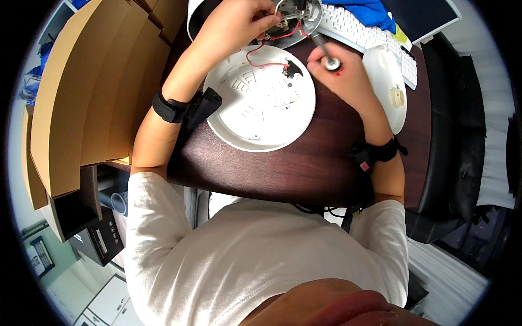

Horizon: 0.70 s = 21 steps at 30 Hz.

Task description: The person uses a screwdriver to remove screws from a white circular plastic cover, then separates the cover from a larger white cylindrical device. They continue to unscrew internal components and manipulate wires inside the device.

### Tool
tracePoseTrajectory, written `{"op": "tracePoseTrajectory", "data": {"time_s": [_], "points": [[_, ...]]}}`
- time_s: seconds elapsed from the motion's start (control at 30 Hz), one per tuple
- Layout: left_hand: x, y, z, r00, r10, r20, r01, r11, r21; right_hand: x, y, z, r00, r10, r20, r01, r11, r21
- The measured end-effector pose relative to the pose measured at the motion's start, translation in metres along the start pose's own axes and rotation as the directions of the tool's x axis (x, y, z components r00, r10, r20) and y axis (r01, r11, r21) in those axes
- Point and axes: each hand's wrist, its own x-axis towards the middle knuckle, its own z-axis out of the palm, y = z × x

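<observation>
At the left, stacked cardboard sheets [92, 92] lean close beside the dark surface [304, 163]. The left hand [234, 24] pinches a small metal part [291, 13] at the far edge, thin red wires [266, 57] trailing down to the white round base [261, 106] lying flat just below. The right hand [340, 76] is closed around a screwdriver [323, 49], tip toward that part. A slip of the tip could nick a wire or the left fingers; a tug could snap the wire's joint.
</observation>
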Motion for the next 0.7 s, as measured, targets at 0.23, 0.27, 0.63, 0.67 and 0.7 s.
{"op": "tracePoseTrajectory", "data": {"time_s": [0.23,0.27,0.63,0.67,0.7], "points": [[0.0,-0.002,0.003,1.0,-0.007,0.008,0.007,1.0,-0.003,0.014,0.007,0.015,0.965,-0.057,-0.255,0.079,0.994,0.077],[0.0,-0.006,0.002,1.0,-0.006,0.014,0.006,1.0,-0.002,0.015,0.007,0.016,0.966,-0.065,-0.249,0.08,0.995,0.053],[0.002,0.017,-0.008,0.998,0.061,-0.012,-0.061,0.998,0.014,0.017,0.019,0.021,0.936,-0.213,-0.281,0.212,0.977,-0.032],[0.002,0.017,-0.007,0.998,0.06,-0.012,-0.06,0.998,0.022,0.017,0.019,0.02,0.932,-0.218,-0.29,0.22,0.975,-0.027],[0.003,0.017,-0.007,0.998,0.059,-0.012,-0.059,0.998,0.03,0.016,0.02,0.02,0.931,-0.214,-0.296,0.216,0.976,-0.027]]}}
